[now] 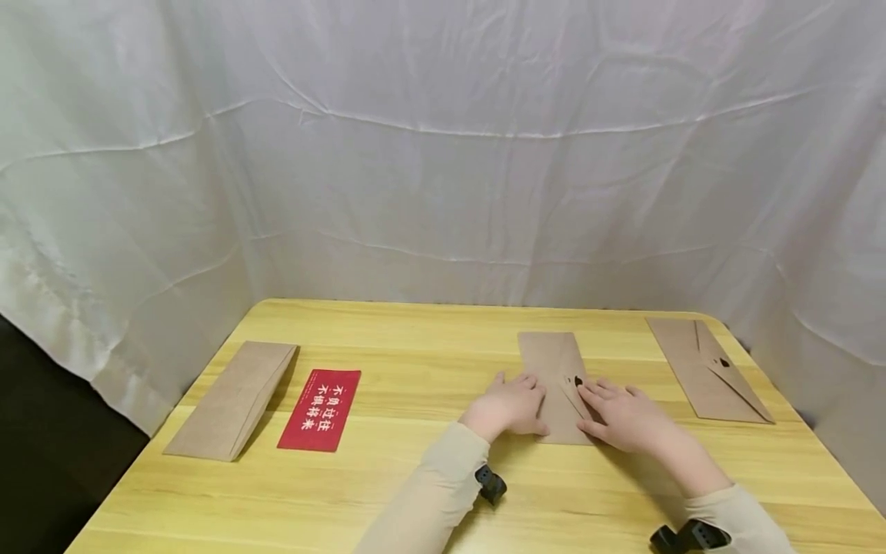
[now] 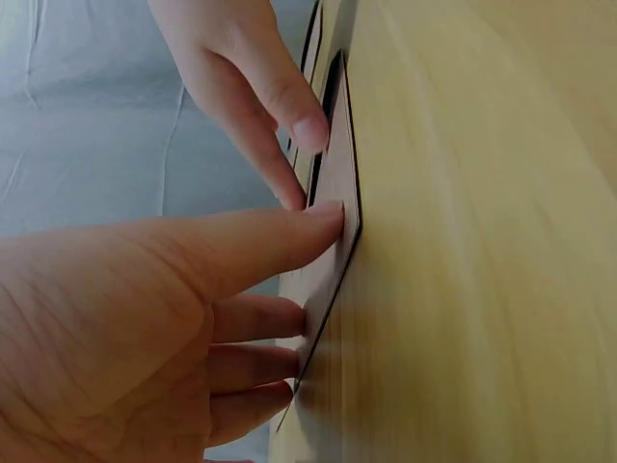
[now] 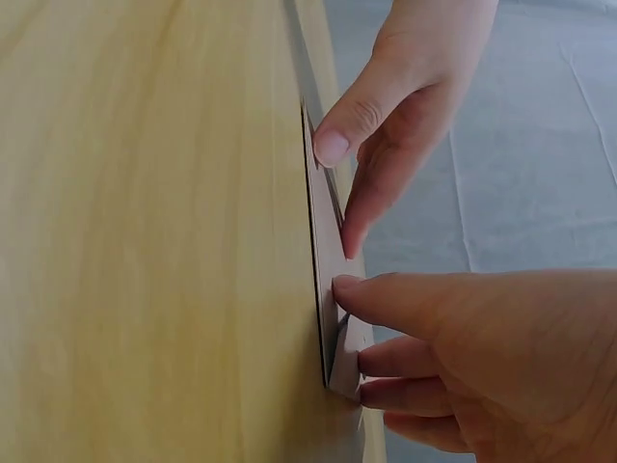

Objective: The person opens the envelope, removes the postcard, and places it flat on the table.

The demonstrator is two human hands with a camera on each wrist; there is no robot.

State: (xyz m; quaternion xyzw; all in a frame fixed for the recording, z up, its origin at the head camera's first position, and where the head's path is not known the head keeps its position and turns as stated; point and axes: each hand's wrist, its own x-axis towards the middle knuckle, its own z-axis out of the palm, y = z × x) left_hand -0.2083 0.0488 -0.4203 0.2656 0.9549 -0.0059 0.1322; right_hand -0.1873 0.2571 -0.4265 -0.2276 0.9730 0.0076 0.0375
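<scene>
A brown kraft-paper envelope (image 1: 554, 350) lies lengthwise on the table, a small dark mark on its flap (image 1: 570, 392). Along its left side rests my left hand (image 1: 508, 405), with the thumb near the lower edge and the fingers on the paper. My right hand (image 1: 630, 419) touches the flap on the right side, fingertips beside the dark mark and thumb lower down. Both wrist views show the envelope (image 2: 333, 183) edge-on, the left thumb (image 2: 289, 236) and the right thumb (image 3: 386, 294) on its surface. The flap (image 3: 347, 367) stands slightly raised by the right fingers.
At the left lies another brown envelope (image 1: 228, 400), its right side slightly lifted. Beside it is a red card (image 1: 320, 410) with white characters. A third envelope (image 1: 681, 362) with a dark mark lies at the right edge of the wooden table (image 1: 415, 338). White curtains (image 1: 443, 192) surround the table.
</scene>
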